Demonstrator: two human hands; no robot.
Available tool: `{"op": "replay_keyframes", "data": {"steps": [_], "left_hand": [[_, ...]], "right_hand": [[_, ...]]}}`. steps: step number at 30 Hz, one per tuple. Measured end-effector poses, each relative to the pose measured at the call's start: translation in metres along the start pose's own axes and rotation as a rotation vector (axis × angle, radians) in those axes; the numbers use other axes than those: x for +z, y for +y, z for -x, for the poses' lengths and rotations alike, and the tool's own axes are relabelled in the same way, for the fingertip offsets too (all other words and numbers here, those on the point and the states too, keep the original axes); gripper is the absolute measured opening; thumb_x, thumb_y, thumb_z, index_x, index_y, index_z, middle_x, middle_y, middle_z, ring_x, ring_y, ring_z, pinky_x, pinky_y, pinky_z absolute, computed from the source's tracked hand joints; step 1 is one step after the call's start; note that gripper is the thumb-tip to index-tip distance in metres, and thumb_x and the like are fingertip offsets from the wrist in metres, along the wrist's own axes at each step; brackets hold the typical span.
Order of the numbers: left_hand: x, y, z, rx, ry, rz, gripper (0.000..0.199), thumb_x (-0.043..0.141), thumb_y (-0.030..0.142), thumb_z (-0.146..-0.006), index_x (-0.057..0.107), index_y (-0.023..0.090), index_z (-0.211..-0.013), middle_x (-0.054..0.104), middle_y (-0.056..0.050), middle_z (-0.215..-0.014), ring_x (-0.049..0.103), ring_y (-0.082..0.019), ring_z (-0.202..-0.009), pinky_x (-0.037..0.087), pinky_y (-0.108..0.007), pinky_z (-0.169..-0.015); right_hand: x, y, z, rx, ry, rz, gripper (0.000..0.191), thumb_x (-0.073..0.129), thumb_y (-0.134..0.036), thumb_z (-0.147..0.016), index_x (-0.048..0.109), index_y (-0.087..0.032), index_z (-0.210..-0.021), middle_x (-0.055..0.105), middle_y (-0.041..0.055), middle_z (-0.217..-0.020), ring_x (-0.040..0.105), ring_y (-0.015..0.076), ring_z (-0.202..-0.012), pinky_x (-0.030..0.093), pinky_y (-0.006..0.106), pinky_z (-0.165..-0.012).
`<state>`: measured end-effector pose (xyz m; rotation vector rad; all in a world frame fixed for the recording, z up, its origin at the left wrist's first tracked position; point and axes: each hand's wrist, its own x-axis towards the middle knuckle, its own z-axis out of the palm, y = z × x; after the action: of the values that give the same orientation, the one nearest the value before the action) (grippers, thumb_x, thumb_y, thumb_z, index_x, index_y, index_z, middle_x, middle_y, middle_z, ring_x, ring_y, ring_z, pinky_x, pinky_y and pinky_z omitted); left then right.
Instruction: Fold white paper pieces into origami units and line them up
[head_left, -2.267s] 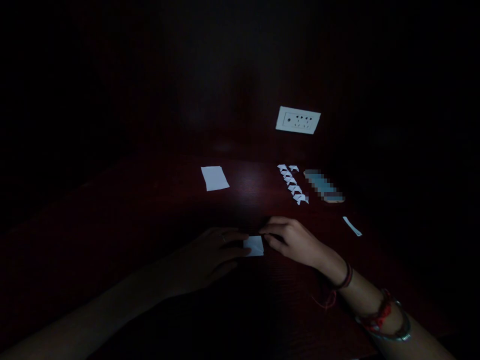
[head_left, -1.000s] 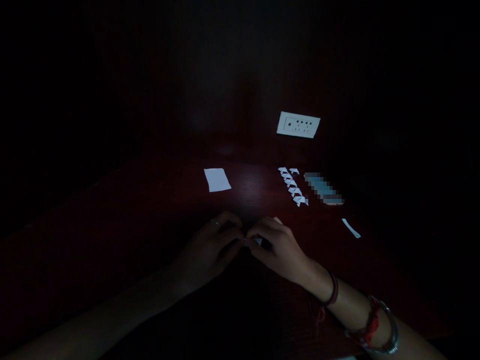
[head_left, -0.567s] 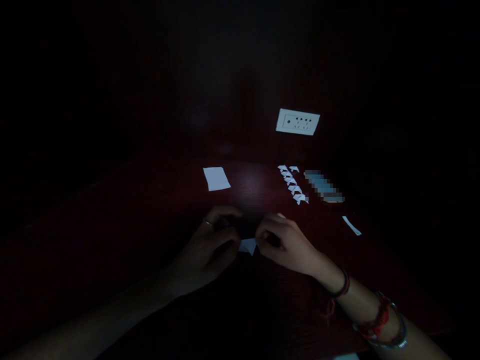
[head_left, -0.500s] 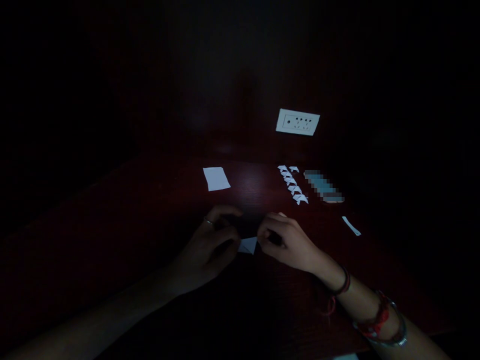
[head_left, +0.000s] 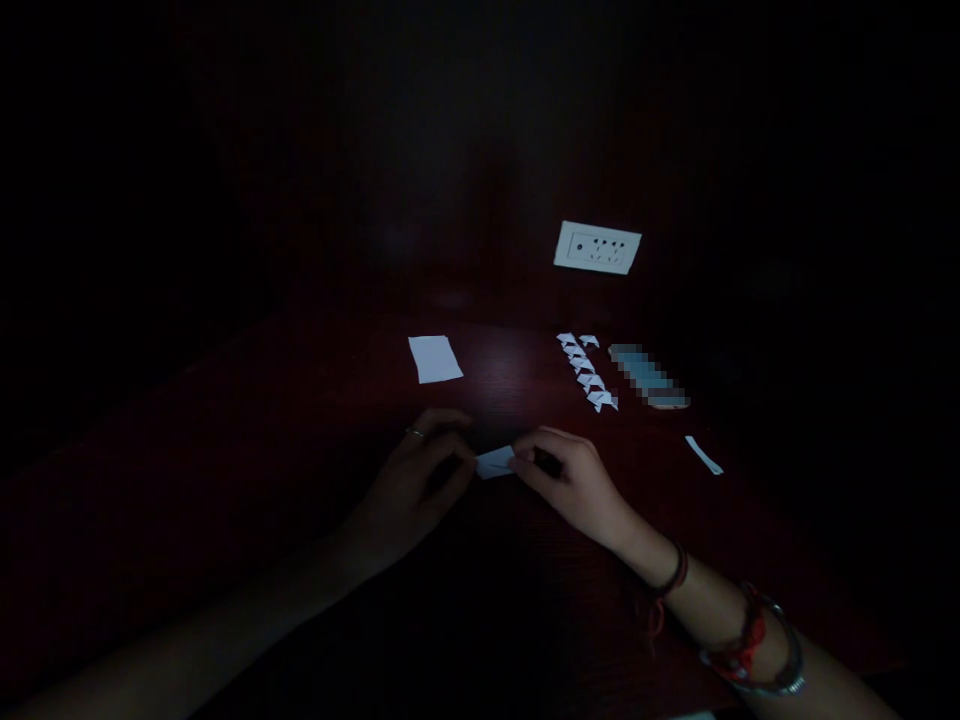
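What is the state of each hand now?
Left hand: closed, pinching the folded paper at its left end.
Right hand: closed, pinching its right end.

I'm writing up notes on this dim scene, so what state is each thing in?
Folded paper, creased, held at both ends
Left hand, grip closed on its left end
Right hand, grip closed on its right end
White paper, lying flat
Row of folded pieces, lying in a line
Single folded piece, lying beside the row
Phone, lying flat; lit or dark, cannot tell
Paper strip, lying, slightly curved
Wall socket, nothing plugged in
Bracelets, worn
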<state>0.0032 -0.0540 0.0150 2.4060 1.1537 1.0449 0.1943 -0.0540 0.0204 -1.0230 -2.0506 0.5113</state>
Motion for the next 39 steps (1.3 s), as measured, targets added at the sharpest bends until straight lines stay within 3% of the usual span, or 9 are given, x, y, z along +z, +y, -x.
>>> {"op": "replay_keyframes", "data": {"steps": [3,8,19,23,32,39], "left_hand": [[0.001,-0.001,0.000,0.019,-0.030,-0.076,0.007,0.043,0.017,-0.082,0.049,0.019,-0.085,0.036,-0.002,-0.114,0.040,-0.018,-0.104,0.036,-0.035,-0.087],[0.002,0.004,-0.001,0.064,-0.012,-0.099,0.010,0.043,0.019,-0.082,0.049,0.020,-0.090,0.036,-0.002,-0.116,0.039,-0.018,-0.105,0.035,-0.035,-0.088],[-0.004,0.015,-0.002,0.145,-0.047,0.026,0.011,0.042,0.011,-0.080,0.049,0.019,-0.082,0.036,-0.003,-0.113,0.038,-0.016,-0.104,0.036,-0.030,-0.085],[-0.009,0.015,-0.001,0.085,0.023,0.014,0.011,0.041,0.012,-0.081,0.048,0.019,-0.076,0.035,-0.002,-0.111,0.039,-0.016,-0.102,0.037,-0.029,-0.082],[-0.003,0.003,-0.002,-0.026,-0.031,0.092,0.011,0.041,0.016,-0.083,0.047,0.019,-0.075,0.039,0.000,-0.107,0.042,-0.015,-0.099,0.036,-0.032,-0.083],[0.000,-0.006,-0.004,-0.089,-0.024,0.181,0.013,0.041,0.021,-0.083,0.048,0.019,-0.072,0.044,0.000,-0.100,0.046,-0.015,-0.094,0.041,-0.032,-0.078]], "right_hand": [[-0.002,-0.001,0.001,-0.021,0.025,0.064,0.006,0.049,-0.018,-0.077,0.055,-0.018,-0.080,0.054,-0.0005,-0.070,0.049,0.0103,-0.067,0.038,0.023,-0.063],[-0.003,-0.008,0.002,-0.116,-0.071,0.184,0.015,0.043,-0.019,-0.081,0.058,-0.021,-0.082,0.059,0.0005,-0.079,0.050,0.0126,-0.076,0.035,0.027,-0.073],[0.002,-0.017,0.000,-0.154,-0.112,0.220,0.007,0.045,-0.015,-0.075,0.052,-0.018,-0.075,0.054,0.0003,-0.073,0.046,0.0121,-0.074,0.033,0.025,-0.071],[-0.003,-0.012,0.001,-0.145,-0.104,0.212,0.006,0.046,-0.013,-0.073,0.050,-0.018,-0.071,0.052,-0.0001,-0.071,0.045,0.0119,-0.070,0.033,0.026,-0.068],[-0.003,-0.002,0.002,-0.089,-0.095,0.086,0.008,0.045,-0.011,-0.072,0.050,-0.017,-0.068,0.049,-0.0015,-0.067,0.045,0.0095,-0.065,0.035,0.023,-0.061],[-0.002,0.001,0.002,-0.030,-0.136,-0.027,0.010,0.048,-0.019,-0.075,0.054,-0.017,-0.083,0.051,0.0004,-0.074,0.049,0.0096,-0.069,0.040,0.023,-0.063]]}}
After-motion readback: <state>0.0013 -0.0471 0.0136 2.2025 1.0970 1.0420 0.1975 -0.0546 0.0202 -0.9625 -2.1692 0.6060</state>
